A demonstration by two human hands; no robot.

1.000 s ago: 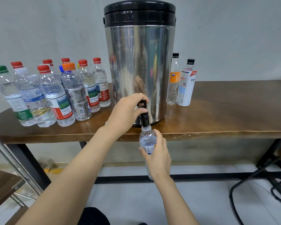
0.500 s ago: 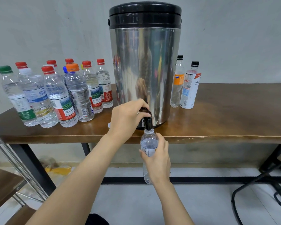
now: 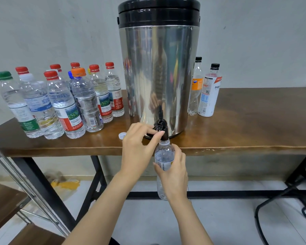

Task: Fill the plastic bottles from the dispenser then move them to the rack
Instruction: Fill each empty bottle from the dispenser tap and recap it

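Clear ribbed plastic bottle [image 3: 163, 156] upright in my right hand [image 3: 174, 172], fingers wrapped round its middle, its open mouth right up under the black tap [image 3: 160, 127], in front of the table edge. My left hand [image 3: 140, 149] pinches the tap's lever between thumb and fingertips. Above, the shiny steel dispenser [image 3: 157, 73], cylindrical with a black lid, stands on the glossy wooden table [image 3: 245, 124]. A loose white cap [image 3: 122, 135] lies just beside its base. Capped bottles [image 3: 65, 103] are clustered to the left.
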